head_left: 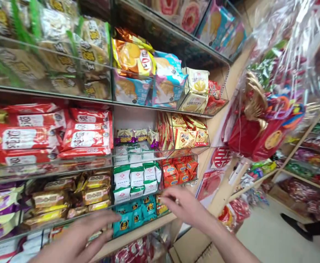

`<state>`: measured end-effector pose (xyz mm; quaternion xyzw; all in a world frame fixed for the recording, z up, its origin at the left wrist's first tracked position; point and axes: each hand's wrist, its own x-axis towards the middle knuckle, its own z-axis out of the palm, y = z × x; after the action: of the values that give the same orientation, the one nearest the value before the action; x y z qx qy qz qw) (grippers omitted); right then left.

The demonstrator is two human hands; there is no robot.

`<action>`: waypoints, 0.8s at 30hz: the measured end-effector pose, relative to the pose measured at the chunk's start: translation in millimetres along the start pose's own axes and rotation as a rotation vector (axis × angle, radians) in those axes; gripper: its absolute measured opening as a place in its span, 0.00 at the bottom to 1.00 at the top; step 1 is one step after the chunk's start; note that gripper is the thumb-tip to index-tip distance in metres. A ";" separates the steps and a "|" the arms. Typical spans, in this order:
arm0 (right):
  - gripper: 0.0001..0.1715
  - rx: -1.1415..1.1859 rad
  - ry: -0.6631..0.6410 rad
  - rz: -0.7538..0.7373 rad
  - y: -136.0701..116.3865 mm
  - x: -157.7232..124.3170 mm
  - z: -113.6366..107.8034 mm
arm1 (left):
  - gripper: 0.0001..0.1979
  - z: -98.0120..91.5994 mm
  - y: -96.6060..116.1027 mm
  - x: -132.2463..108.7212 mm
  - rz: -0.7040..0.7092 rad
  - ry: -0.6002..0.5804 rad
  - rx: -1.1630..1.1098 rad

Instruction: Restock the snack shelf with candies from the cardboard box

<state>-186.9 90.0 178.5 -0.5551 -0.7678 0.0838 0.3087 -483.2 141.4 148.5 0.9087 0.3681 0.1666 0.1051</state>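
My left hand (pixel 79 239) reaches forward at the bottom of the view, fingers stretched out and holding nothing, just in front of the teal snack packs (pixel 134 215) on the low shelf. My right hand (pixel 183 206) hovers palm down to the right of those packs, fingers extended and blurred, a ring on one finger, holding nothing. White and green packs (pixel 136 179) are stacked just above the teal ones. Orange packs (pixel 178 171) sit to their right.
Glass shelves (pixel 160 106) hold red packets (pixel 56 135), brown wrapped bars (pixel 67 197) and biscuit bags (pixel 149 73). A cellophane gift basket (pixel 264 120) hangs at right. A cardboard box (pixel 195 248) stands on the floor. Someone's black shoe (pixel 295 224) shows at far right.
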 end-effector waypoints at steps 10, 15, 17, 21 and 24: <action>0.15 -0.568 0.177 -0.084 -30.2 165.9 -56.3 | 0.26 -67.1 65.1 118.0 0.366 0.234 0.473; 0.18 -0.673 0.033 -0.050 -15.7 250.3 -35.5 | 0.23 -66.3 70.8 156.3 0.081 0.324 0.468; 0.20 -0.713 -0.023 -0.026 -11.3 272.7 -27.5 | 0.22 -66.9 72.3 157.6 0.035 0.307 0.449; 0.24 -0.767 -0.070 -0.014 -4.8 294.2 -21.0 | 0.19 -69.2 72.5 154.9 0.028 0.271 0.438; 0.19 -0.781 -0.084 -0.030 -4.0 297.0 -20.2 | 0.19 -71.1 71.5 153.5 0.030 0.237 0.447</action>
<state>-236.0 352.8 309.6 -0.6157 -0.7619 -0.1965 0.0439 -361.5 203.8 271.1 0.8888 0.3921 0.1881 -0.1447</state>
